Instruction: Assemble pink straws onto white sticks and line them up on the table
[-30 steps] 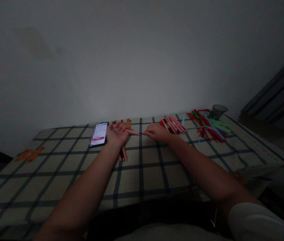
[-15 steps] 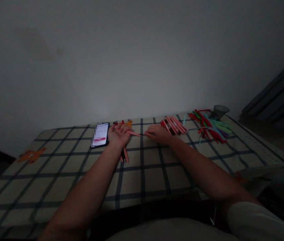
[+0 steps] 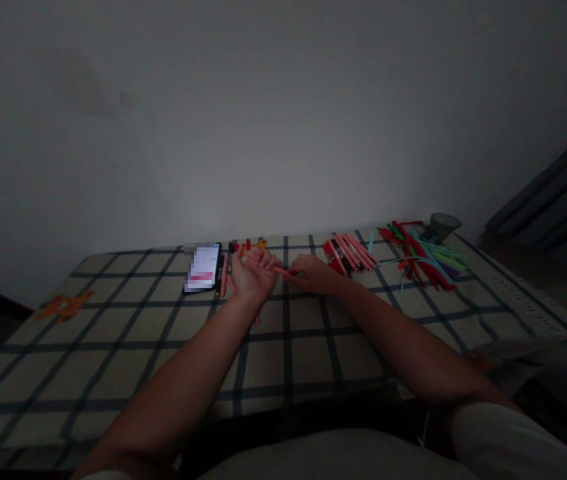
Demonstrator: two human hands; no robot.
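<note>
The scene is dim. My left hand (image 3: 254, 272) and my right hand (image 3: 312, 274) meet at the far middle of a checked tablecloth (image 3: 283, 347). Between them is a pink stick (image 3: 283, 272), pinched by my right hand's fingers at one end while my left hand's fingers close round the other. A few more pink and dark sticks (image 3: 225, 273) lie just left of my left hand, beside a lit phone (image 3: 203, 268).
A bundle of pink sticks (image 3: 351, 252) lies right of my right hand. Farther right is a heap of red, green and teal strips (image 3: 421, 257) and a dark cup (image 3: 441, 225). An orange shape (image 3: 63, 305) lies at the left. A wall stands behind the table.
My left hand has shifted right, toward my right hand, so the gap between them is shorter. The sticks that lay under my left wrist now show left of it.
</note>
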